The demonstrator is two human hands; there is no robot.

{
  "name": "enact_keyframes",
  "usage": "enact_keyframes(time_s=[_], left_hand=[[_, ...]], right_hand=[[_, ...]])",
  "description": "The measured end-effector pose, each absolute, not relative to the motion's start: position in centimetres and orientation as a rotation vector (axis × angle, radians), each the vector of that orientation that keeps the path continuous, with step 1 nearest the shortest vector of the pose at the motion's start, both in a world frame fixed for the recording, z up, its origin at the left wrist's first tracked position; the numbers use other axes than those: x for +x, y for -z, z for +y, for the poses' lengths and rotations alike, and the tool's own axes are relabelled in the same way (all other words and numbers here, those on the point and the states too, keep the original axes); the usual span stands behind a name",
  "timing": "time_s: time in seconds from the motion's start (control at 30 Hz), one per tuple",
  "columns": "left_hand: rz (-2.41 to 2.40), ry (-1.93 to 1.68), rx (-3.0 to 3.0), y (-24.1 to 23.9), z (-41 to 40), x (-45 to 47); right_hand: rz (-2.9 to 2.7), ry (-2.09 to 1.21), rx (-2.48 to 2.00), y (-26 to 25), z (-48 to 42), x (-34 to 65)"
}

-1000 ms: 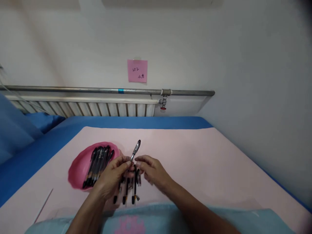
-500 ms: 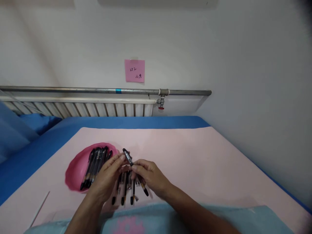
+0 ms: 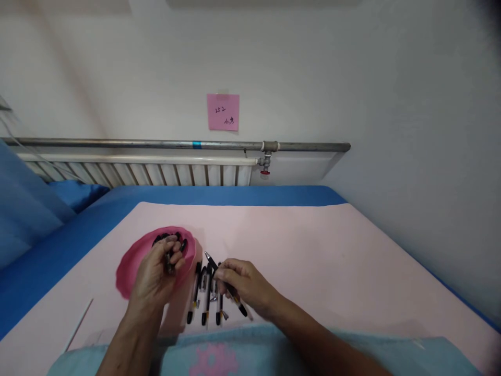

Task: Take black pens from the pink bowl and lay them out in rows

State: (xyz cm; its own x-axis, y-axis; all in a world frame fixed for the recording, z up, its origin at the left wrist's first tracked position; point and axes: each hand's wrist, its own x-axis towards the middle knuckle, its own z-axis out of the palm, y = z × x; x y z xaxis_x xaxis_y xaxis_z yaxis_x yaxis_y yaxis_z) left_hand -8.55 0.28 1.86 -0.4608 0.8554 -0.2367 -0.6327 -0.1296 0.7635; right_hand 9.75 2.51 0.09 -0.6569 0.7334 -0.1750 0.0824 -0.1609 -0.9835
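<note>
A light-blue cloth [image 3: 305, 351] with a pink figure lies along the near edge of a counter [image 3: 235, 196] covered in blue and topped with a pink mat [image 3: 297, 250]. A thin white stick [image 3: 79, 324] slants toward the near left corner. Left of center by the near edge, three clear pens with black ends [image 3: 207, 292] lie side by side, small metallic bits [image 3: 225, 315] among them.

Just above that row, a worker's right hand [image 3: 245, 282] pinches a pen [image 3: 212, 261] in a closed grip of thumb and fingers, its bare tip angled toward the far left corner, its black end toward the near edge. The left hand [image 3: 154, 271] is raised in front of a pink bowl [image 3: 125, 271] on the counter's left side, its fingers curled around a small dark piece [image 3: 170, 264], mostly hidden. More black pens [image 3: 163, 238] show inside the bowl.

Beyond the far edge, a white radiator [image 3: 183, 175] sits under a metal pipe [image 3: 136, 143]; a handwritten pink note [image 3: 223, 112] is taped to the wall [image 3: 293, 68] above.
</note>
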Motion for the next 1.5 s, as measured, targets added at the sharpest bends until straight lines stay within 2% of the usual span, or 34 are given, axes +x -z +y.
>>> enact_keyframes(time_s=[0.2, 0.27, 0.57, 0.87, 1.03, 1.1, 1.3, 1.43, 1.5], left_hand=[[1.082, -1.292, 0.507, -1.9, -0.8, -6.6], [1.053, -1.228, 0.549, -1.7, -1.1, -6.1], [1.060, -1.507, 0.548, -1.5, -0.4, -6.9], [1.092, -1.552, 0.567, -1.3, -0.3, -6.7], [1.082, -1.553, 0.574, -1.4, -0.3, -6.8], [1.077, -1.563, 0.578, -1.4, -0.3, -6.8], [1.072, -1.553, 0.591, -1.3, -0.3, -6.8], [1.077, -1.543, 0.584, -1.3, -0.3, -6.8], [1.081, -1.537, 0.583, -1.3, -0.3, -6.8]], right_hand=[[-1.439, -2.004, -0.807, -0.1, 2.4, 9.5], [-1.361, -2.074, -0.774, 0.0, 2.4, 9.4], [-1.396, -2.301, -0.678, 0.0, 3.0, 10.1], [-1.480, -1.986, -0.886, -0.1, 2.7, 9.6], [-1.301, -2.337, -0.743, 0.0, 2.7, 9.6], [-1.292, -2.381, -0.728, -0.1, 2.7, 9.7], [-1.365, -2.000, -0.869, -0.3, 2.5, 9.5], [-1.250, -2.267, -0.774, -0.2, 2.5, 9.5], [-1.228, -2.277, -0.780, -0.2, 2.6, 9.5]])
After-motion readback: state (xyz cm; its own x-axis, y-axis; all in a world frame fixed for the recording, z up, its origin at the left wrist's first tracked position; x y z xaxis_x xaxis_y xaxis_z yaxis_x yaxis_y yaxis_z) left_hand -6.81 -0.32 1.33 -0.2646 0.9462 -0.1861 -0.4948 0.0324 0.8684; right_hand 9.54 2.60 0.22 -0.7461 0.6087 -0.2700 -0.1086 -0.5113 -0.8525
